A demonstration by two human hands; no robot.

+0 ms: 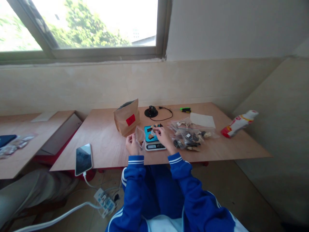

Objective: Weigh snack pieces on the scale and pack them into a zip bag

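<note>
Here the left hand (131, 143) pinches a clear crinkly bag (139, 135); right hand (163, 135) pinches a small piece over the teal scale (153, 138).

Teal scale (153, 138); brown paper bag (127, 117), red label; blue sleeves (180, 167), white stripes; white-red bottle (238, 122); green marker (185, 109).

The person is wearing a bright blue track jacket; white stripes are running around both ribbed cuffs, white panels are showing lower down.
</note>
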